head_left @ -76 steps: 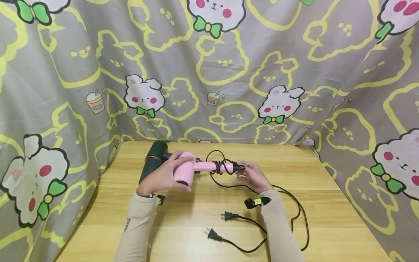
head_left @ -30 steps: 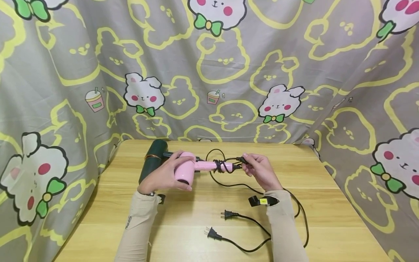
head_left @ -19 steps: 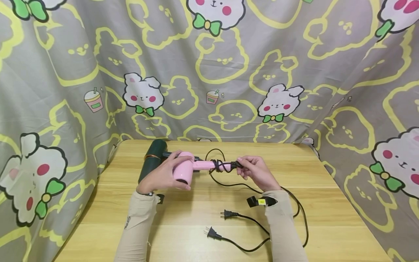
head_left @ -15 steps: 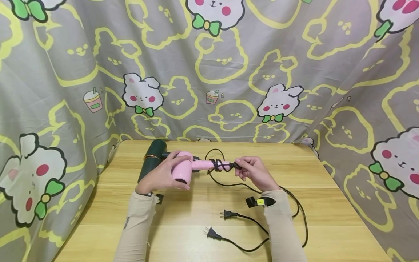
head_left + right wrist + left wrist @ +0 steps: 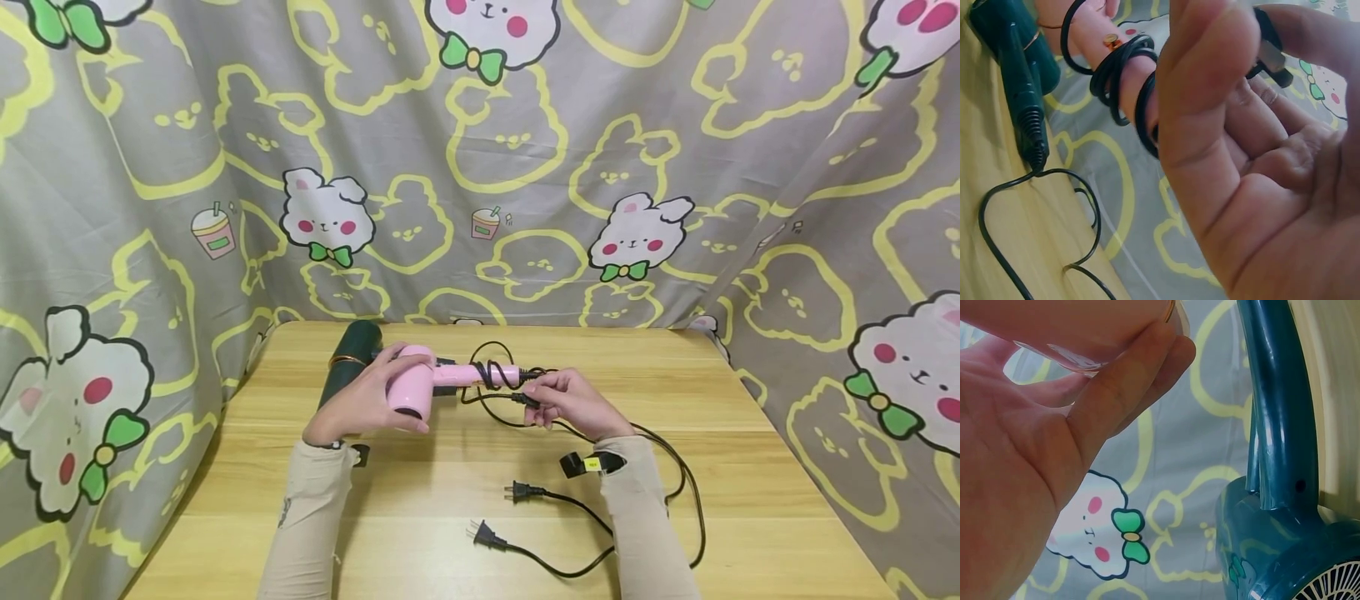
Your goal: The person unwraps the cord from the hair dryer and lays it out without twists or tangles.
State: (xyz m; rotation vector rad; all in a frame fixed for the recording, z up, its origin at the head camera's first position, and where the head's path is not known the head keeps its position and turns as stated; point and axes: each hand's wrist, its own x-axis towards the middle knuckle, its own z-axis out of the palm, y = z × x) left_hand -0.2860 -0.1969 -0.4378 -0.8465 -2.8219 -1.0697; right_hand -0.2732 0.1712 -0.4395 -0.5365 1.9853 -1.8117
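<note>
Level above the table, a pink hair dryer [image 5: 411, 390] is held by its barrel in my left hand [image 5: 356, 407], thumb on the near side and fingers over the far side. Black cord [image 5: 493, 375] is wound in several loops around its handle. My right hand [image 5: 576, 405], just beyond the handle's end, pinches the cord's plug [image 5: 528, 400] between thumb and fingers. In the right wrist view, the plug [image 5: 1270, 50] shows partly behind the thumb and the cord loops [image 5: 1119, 72] circle the pink handle.
A dark green hair dryer [image 5: 352, 357] lies at the back left, partly hidden by the left hand; its handle [image 5: 1282, 406] fills the left wrist view's right side. Two black plugs [image 5: 525, 492] with loose cords [image 5: 701, 508] lie nearer on the wooden table [image 5: 420, 533]. Patterned curtains [image 5: 517, 167] surround it.
My right hand has carried the plug from above the handle's end down to its near side, drawing cord along the handle's front. The pink hair dryer has shifted slightly left.
</note>
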